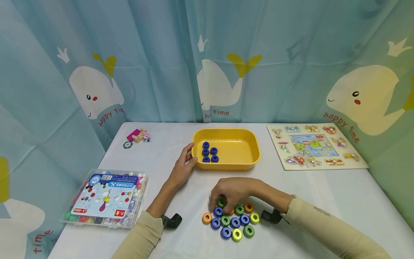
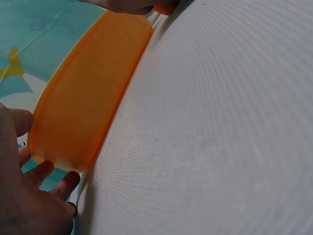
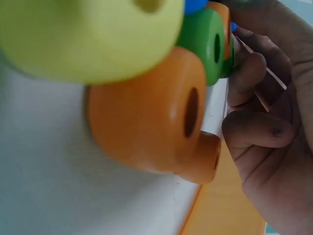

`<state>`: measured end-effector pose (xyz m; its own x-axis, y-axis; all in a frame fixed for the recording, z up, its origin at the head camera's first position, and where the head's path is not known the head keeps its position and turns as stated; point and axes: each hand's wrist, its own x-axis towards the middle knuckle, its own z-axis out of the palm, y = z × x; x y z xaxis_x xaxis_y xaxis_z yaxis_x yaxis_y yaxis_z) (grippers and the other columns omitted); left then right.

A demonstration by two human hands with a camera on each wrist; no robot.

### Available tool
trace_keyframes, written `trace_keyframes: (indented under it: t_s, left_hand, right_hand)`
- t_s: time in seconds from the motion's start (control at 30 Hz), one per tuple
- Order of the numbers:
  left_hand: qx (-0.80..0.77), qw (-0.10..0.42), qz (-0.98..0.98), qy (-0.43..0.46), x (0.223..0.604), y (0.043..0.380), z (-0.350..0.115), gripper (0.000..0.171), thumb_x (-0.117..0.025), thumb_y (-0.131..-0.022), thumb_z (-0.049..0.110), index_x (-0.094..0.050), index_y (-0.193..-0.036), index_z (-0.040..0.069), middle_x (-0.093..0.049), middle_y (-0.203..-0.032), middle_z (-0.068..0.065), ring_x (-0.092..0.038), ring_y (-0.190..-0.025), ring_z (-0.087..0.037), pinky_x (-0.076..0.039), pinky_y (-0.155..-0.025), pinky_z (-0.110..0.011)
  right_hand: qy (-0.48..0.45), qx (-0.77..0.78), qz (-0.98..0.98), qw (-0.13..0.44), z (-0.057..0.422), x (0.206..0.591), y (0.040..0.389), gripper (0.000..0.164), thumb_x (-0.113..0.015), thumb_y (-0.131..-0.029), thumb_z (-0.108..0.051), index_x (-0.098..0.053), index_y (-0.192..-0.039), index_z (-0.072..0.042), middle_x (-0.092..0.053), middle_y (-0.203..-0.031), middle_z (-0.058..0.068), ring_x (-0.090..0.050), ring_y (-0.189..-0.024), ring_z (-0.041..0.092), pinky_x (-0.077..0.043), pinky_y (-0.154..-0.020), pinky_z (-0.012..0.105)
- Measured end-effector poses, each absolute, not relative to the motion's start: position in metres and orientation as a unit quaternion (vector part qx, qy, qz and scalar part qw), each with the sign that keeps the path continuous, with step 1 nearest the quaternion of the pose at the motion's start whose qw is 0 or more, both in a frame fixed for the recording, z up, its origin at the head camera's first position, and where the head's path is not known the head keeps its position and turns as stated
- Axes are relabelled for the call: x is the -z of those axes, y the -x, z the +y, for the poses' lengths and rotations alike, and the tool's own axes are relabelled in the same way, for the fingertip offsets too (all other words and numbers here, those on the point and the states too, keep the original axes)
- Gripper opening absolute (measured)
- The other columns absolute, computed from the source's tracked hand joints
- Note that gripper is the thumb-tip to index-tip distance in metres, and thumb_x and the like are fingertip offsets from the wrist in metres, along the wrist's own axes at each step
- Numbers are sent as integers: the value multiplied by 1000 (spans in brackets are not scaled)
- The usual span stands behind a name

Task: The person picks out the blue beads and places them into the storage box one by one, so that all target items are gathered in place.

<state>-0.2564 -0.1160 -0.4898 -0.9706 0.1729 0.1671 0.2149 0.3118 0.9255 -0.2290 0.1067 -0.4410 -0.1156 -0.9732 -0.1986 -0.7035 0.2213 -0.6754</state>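
Note:
A yellow tray [image 1: 239,166] stands toward the back of the table, with several blue rings [image 1: 205,152] at its left end. My left hand [image 1: 182,167] holds the tray's left end, thumb at the near rim and fingers spread along the end wall [image 2: 63,161]. Over a cluster of loose rings in front, my right hand [image 1: 233,192] reaches down with bent fingers. A green ring [image 1: 221,201] and a blue ring [image 1: 218,211] show between its thumb and fingers; I cannot tell which it grips. An orange ring [image 3: 151,115] looms large beside the right hand [image 3: 269,107].
Yellow-green [image 1: 237,235], orange [image 1: 207,218], green and blue rings lie around the right hand. At left is a clear case of coloured beads [image 1: 105,198]; small toys [image 1: 139,135] lie behind it. A picture puzzle board [image 1: 317,146] lies at right. Curtains hang behind the table.

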Motion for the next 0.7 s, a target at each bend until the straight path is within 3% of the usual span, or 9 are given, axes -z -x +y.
trace_keyframes:
  t_s: [0.57,0.7]
  left_hand:
    - [571,18,-812,120,490,256,-117,54,-50,-96,30,-29,-145,27,-31,-146,9,-44,-123,-21,-34,-101,-42]
    - [578,17,-806,127,492,258,-117,54,-50,-97,30,-28,-146,27,-30,-147,5,-44,-122,-23,-34,-101,-45]
  right_hand:
    - [594,234,708,303,109,445,229,32,-72,-76,-16,-68,-107,-26,-61,-101,-21,-56,-87,-1,-46,-78,18]
    - [578,249,722,286,113,433,232,30,-73,-75,-19,-69,-105,-26,-61,-96,-20,-56,-74,0,-47,-66,19]
